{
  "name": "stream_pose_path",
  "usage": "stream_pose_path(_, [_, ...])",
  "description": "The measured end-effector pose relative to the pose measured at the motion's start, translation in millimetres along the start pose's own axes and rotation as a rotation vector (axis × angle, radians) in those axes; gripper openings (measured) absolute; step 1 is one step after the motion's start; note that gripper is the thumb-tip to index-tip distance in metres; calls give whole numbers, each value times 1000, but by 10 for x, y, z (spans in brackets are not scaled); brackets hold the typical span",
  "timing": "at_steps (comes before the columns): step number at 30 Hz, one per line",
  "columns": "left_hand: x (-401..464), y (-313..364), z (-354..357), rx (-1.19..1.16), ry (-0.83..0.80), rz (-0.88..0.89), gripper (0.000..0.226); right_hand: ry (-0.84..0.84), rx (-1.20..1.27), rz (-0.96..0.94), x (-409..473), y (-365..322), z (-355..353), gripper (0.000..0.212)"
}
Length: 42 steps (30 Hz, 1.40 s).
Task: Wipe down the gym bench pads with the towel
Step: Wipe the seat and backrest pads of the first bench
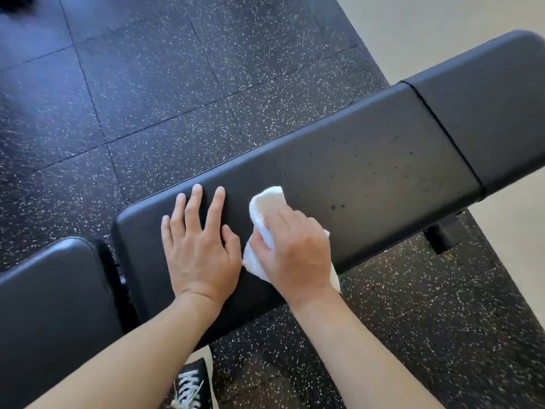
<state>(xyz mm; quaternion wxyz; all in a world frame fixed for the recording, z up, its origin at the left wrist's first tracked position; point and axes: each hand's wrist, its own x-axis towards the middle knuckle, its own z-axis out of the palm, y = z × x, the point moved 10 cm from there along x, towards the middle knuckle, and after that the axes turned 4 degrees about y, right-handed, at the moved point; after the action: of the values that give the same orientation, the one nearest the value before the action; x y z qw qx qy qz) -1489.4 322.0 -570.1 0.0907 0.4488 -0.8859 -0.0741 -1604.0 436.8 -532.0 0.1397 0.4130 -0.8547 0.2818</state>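
Observation:
A black gym bench runs from lower left to upper right. Its long middle pad (pixel 368 166) carries small dark spots right of centre. A seat pad (pixel 56 290) lies at the lower left and a third pad (pixel 489 113) at the upper right. My left hand (pixel 200 246) rests flat on the middle pad's near end, fingers spread, holding nothing. Just to its right, my right hand (pixel 295 252) presses a crumpled white towel (pixel 265 208) onto the same pad. Part of the towel hangs over the pad's near edge.
Black rubber floor tiles with white flecks (pixel 177 84) surround the bench. A pale floor strip (pixel 442 22) lies at the upper right. A black bench foot (pixel 442 234) sticks out under the middle pad. My black sneaker with white laces (pixel 191 385) stands by the bench's near side.

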Motion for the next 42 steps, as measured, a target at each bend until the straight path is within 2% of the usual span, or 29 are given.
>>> stream_pose_path(6, [-7,1,-18,-2,22,2,65,-34,110,-17,37,-81,42,21])
stream_pose_path(10, [-5,27,-57,3,47,11,64,-43,83,-102,109,102,-176,8])
stream_pose_path(12, [-6,27,-65,3,52,5,64,60,-22,-94,165,349,-437,26])
stream_pose_path(14, [0,23,-68,-5,56,7,64,124,-4,21,146,721,-604,30])
stream_pose_path(16, [3,19,-66,-9,56,12,64,108,-1,188,65,980,-593,18])
stream_pose_path(18, [-8,8,-65,-3,53,10,64,85,-31,243,-3,851,-460,10])
stream_pose_path(22, [2,-7,-33,-6,21,0,65,-19,49,68,43,5,-43,13])
stream_pose_path(24, [10,-20,-17,-9,16,-6,63,-65,85,90,73,-143,105,15])
stream_pose_path(27, [3,-26,-2,-8,18,-10,62,-63,124,106,97,-163,117,17])
stream_pose_path(30, [-5,-19,-9,-14,22,-6,63,-78,167,9,93,-135,52,17])
stream_pose_path(34, [-2,11,-58,-20,47,-1,64,-55,66,-24,101,240,-232,11])
stream_pose_path(36, [-5,28,-81,-19,56,1,63,-50,-13,44,45,655,-466,13])
stream_pose_path(39, [-4,26,-82,-9,61,7,63,-213,61,409,-106,1376,-574,10])
stream_pose_path(42, [0,10,-56,1,46,5,63,-202,21,516,-177,1279,-506,11])
